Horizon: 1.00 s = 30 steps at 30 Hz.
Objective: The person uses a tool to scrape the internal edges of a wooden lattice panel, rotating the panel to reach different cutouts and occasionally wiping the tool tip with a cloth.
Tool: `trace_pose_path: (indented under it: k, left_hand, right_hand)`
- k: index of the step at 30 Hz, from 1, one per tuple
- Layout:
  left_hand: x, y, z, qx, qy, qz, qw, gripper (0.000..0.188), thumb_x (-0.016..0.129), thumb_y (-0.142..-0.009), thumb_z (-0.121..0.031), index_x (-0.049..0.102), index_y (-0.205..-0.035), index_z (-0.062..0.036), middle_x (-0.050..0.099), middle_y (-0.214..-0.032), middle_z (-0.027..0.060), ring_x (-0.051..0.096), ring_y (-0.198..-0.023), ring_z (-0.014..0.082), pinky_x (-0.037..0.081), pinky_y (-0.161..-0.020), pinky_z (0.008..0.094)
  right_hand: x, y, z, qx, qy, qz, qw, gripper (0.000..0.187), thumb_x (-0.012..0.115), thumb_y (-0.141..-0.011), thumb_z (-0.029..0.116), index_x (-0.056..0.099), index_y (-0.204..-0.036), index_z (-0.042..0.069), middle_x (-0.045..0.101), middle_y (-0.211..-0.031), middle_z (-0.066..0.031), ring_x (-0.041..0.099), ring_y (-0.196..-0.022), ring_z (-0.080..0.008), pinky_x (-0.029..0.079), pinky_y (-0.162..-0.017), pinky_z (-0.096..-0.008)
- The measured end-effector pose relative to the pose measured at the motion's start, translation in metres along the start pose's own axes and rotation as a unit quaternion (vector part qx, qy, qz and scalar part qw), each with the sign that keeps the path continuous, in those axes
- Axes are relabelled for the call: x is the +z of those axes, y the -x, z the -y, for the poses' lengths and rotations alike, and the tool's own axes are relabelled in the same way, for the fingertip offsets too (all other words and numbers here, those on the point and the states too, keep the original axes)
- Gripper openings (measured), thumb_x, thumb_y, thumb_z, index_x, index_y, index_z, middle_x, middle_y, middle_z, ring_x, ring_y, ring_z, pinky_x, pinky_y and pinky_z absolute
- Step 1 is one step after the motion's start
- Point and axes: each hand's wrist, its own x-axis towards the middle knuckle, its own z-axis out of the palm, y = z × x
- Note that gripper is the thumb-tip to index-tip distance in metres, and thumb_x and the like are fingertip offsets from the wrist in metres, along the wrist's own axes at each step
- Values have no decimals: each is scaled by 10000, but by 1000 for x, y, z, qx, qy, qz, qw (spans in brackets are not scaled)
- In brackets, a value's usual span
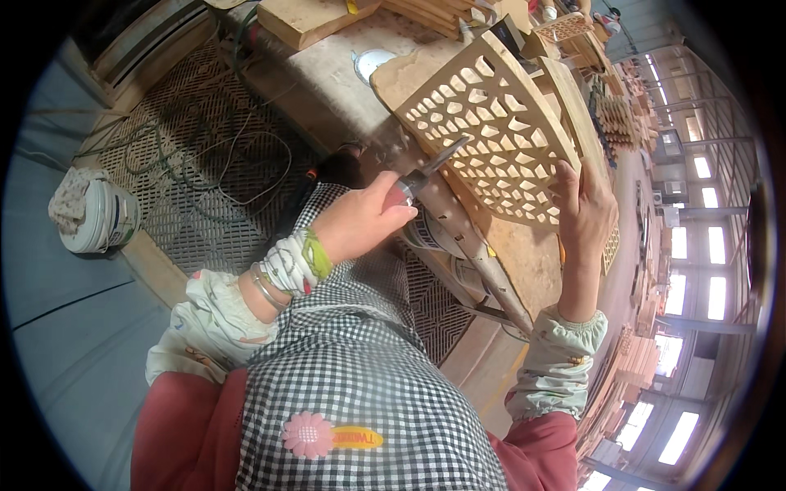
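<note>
My left hand (pixel 372 214) is closed round the handle of a hand tool with a narrow, pointed grey blade (pixel 446 154); I cannot tell whether it is a knife or a file. The blade's tip lies over a pale wooden panel (pixel 496 157) pierced with rows of polygon-shaped holes. Propped at a tilt on the workbench (pixel 524 274), the panel is gripped at its right edge by my right hand (pixel 585 214), the thumb on its face. A second wooden piece (pixel 577 110) stands just behind it.
Wooden boards (pixel 311 18) are stacked at the bench's far end. To the left, a white bucket (pixel 110 219) with a cloth on it stands by a slatted mat (pixel 184 155) crossed by loose cables. More timber stacks (pixel 634 360) line the hall at right.
</note>
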Motion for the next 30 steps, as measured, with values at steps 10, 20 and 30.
trace_pose_path:
  k: [10, 20, 30]
  left_hand:
    - [26, -32, -2, 44, -58, 4, 997, 547, 620, -983, -290, 387, -1397, -20, 732, -955, 268, 692, -869, 511, 578, -767, 568]
    - [28, -42, -12, -16, -45, 3, 999, 508, 589, -967, -329, 424, -1330, -15, 730, -955, 274, 693, -888, 509, 563, -807, 575]
    - [19, -41, -18, -64, -26, 40, 997, 640, 602, -975, -395, 427, -1445, 2, 730, -1038, 271, 699, -965, 496, 572, -872, 508]
  right_hand:
    - [1, 1, 3, -25, 22, -9, 999, 527, 605, -1030, 523, 520, -806, 54, 558, -654, -147, 578, -605, -374, 409, -574, -455]
    - [3, -3, -3, 4, -7, 21, 1000, 563, 573, -1033, 573, 530, -815, 56, 602, -668, -147, 588, -629, -384, 422, -593, -450]
    - [3, -6, -1, 15, -16, 26, 999, 560, 568, -1039, 561, 544, -805, 53, 646, -666, -127, 622, -650, -365, 441, -610, -447]
